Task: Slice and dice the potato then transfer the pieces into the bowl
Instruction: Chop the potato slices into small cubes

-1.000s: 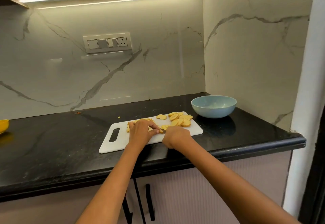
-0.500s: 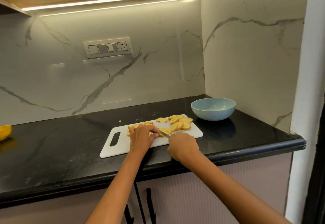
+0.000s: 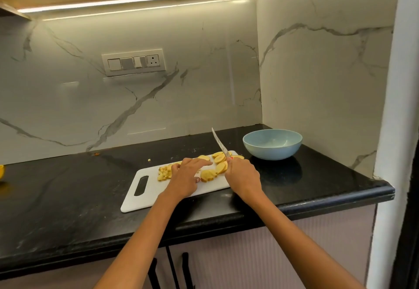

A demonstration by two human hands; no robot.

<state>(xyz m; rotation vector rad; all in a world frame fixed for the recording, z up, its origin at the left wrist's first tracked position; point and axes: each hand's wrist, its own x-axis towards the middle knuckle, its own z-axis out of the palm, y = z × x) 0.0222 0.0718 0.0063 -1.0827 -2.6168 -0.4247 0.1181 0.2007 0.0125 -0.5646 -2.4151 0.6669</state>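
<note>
Many potato slices (image 3: 216,168) lie on the white board (image 3: 145,192) beside my blue bowl (image 3: 272,144), so I think I am mid-dicing: my right hand (image 3: 243,176) grips the raised knife (image 3: 219,143), my flat left hand (image 3: 184,178) reaches for slices, next chop.

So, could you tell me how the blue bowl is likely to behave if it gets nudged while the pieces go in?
The blue bowl looks empty, so probably light. On the glossy countertop it may slide. Its rounded sides narrow downward, so a rim push might rock it.
</note>
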